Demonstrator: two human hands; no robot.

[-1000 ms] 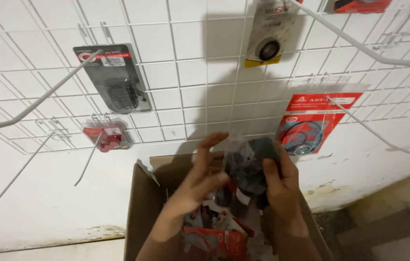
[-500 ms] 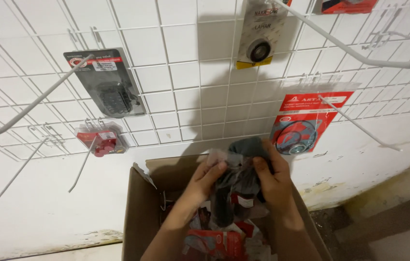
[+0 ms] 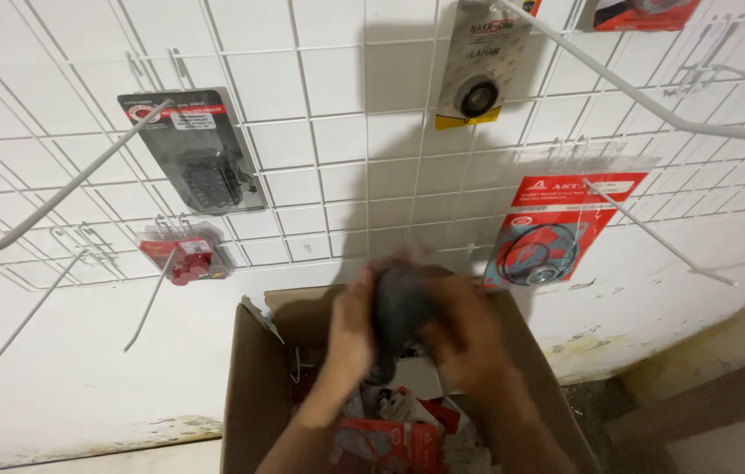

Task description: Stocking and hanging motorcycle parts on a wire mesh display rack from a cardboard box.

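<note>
1. We hold a dark grey packet (image 3: 403, 303) between both hands, above the open cardboard box (image 3: 254, 395); the picture is motion-blurred, so we cannot tell what the packet contains.
2. Left hand (image 3: 350, 338): fingers curled closed around the packet's left edge.
3. Right hand (image 3: 469, 338): fingers wrapped closed over the packet's right side and lower part.
4. The box stands against the foot of the white wall, flaps open. Inside: a loose heap of red-and-white carded packets (image 3: 390, 434) and some clear plastic bags, lying at mixed angles. Our forearms hide part of the contents.
5. Above the box, a white wire grid panel (image 3: 320, 132) carries long hooks.
6. Hanging on the grid: a grey blister card with a black part (image 3: 201, 154) at left, a small red part in a clear pack (image 3: 188, 254) below it, a card with a ring-shaped part (image 3: 478, 75) top centre, a red card with gasket rings (image 3: 552, 233) at right, just beside the box's far right corner.
</note>
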